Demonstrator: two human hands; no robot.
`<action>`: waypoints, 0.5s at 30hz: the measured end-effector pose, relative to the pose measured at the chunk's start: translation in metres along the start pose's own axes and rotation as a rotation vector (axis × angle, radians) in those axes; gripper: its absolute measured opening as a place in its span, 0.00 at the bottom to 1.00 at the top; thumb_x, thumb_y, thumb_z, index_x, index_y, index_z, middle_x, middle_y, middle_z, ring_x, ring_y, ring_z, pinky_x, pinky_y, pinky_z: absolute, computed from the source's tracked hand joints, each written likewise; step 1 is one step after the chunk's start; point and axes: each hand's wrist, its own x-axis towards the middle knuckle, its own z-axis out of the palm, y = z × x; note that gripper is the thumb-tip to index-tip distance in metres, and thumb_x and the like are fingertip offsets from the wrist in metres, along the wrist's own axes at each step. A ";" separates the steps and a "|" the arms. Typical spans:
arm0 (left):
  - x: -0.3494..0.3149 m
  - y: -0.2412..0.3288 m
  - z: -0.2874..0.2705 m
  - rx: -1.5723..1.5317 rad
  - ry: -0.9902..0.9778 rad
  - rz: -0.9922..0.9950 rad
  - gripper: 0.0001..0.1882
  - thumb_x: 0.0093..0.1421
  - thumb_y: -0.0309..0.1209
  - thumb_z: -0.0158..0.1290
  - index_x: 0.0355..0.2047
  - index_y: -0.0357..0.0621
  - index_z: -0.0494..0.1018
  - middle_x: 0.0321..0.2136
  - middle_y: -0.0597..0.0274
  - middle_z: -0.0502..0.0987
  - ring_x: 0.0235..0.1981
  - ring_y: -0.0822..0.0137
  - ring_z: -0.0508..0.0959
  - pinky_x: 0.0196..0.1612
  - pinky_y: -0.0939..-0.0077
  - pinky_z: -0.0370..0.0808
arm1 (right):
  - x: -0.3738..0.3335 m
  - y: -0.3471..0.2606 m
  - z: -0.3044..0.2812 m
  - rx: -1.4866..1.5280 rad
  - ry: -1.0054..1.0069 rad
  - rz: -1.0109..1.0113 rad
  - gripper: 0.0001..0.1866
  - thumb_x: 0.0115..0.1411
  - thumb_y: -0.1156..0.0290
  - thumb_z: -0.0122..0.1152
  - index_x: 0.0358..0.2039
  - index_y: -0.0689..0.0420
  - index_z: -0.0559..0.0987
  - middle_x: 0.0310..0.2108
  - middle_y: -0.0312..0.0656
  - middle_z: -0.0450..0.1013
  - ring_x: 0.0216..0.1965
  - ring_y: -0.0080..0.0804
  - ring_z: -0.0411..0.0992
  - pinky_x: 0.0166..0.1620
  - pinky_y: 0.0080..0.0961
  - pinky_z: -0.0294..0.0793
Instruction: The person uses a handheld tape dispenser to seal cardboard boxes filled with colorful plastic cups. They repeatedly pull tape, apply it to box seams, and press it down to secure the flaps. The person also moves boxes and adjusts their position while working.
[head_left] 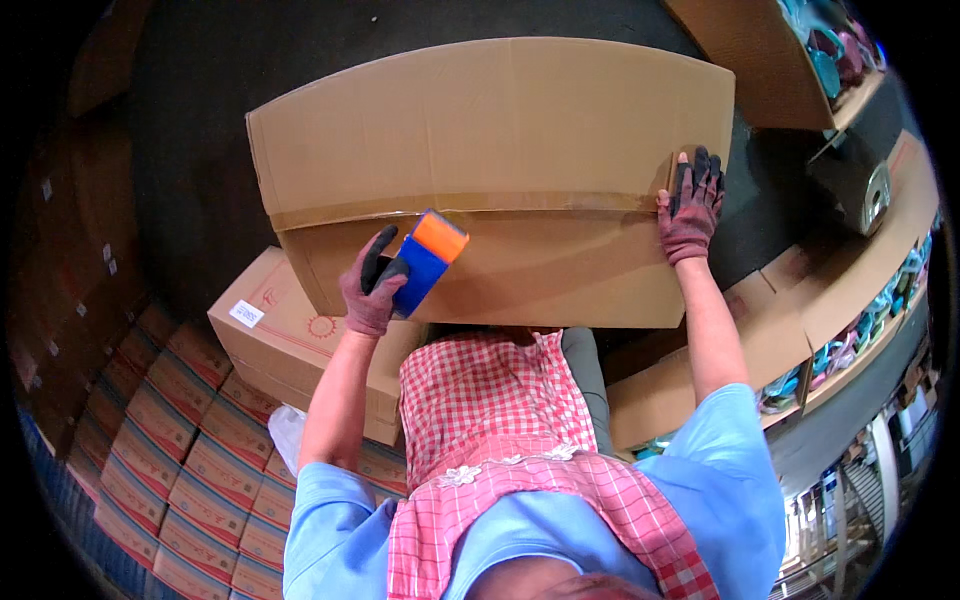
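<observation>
1. Head view: dark floor, stacked printed cartons point(190, 480) at the left, open boxes of bright goods point(850, 330) at the right.
2. Large cardboard box point(490, 180) lies ahead, tape point(480, 205) along its seam.
3. Left hand point(372, 290) grips the blue-and-orange tape dispenser point(425, 258) at the seam's left end.
4. Right hand point(690, 208) lies flat, fingers spread, on the right end.
5. Looks like sealing; next calls for a firm, straight pull.

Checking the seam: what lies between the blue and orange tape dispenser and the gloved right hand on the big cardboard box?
In the head view, only a taped seam strip on the box.
</observation>
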 end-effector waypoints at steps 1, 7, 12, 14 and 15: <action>0.000 0.011 0.008 -0.090 0.043 -0.091 0.37 0.45 0.51 0.57 0.48 0.37 0.66 0.32 0.65 0.75 0.26 0.78 0.71 0.31 0.84 0.68 | 0.000 0.002 0.001 0.007 -0.005 0.003 0.34 0.55 0.51 0.43 0.60 0.46 0.49 0.62 0.43 0.40 0.62 0.48 0.39 0.59 0.48 0.42; 0.037 0.058 0.042 -0.127 -0.092 0.064 0.34 0.43 0.42 0.59 0.49 0.37 0.65 0.28 0.63 0.75 0.27 0.75 0.71 0.33 0.81 0.69 | -0.002 0.004 0.001 0.023 0.031 -0.010 0.33 0.54 0.54 0.45 0.60 0.47 0.51 0.62 0.42 0.41 0.62 0.46 0.41 0.59 0.47 0.41; 0.057 0.029 0.068 -0.046 -0.167 0.101 0.33 0.47 0.49 0.55 0.48 0.39 0.66 0.31 0.57 0.77 0.30 0.70 0.75 0.35 0.77 0.70 | 0.003 0.000 -0.009 0.005 0.051 0.023 0.30 0.54 0.57 0.47 0.57 0.48 0.56 0.61 0.43 0.46 0.61 0.46 0.44 0.59 0.46 0.43; 0.045 0.024 0.066 0.024 -0.190 0.175 0.37 0.48 0.56 0.50 0.49 0.39 0.65 0.32 0.56 0.76 0.30 0.68 0.75 0.35 0.76 0.70 | -0.012 -0.006 -0.005 0.126 0.048 0.050 0.29 0.53 0.58 0.49 0.56 0.48 0.59 0.59 0.45 0.50 0.59 0.48 0.48 0.58 0.47 0.47; 0.043 0.021 0.068 0.057 -0.193 0.220 0.39 0.48 0.60 0.47 0.49 0.40 0.65 0.33 0.55 0.75 0.30 0.67 0.75 0.36 0.76 0.70 | -0.013 -0.010 -0.002 0.185 0.058 0.058 0.28 0.52 0.58 0.50 0.55 0.48 0.61 0.58 0.46 0.53 0.58 0.48 0.51 0.57 0.47 0.48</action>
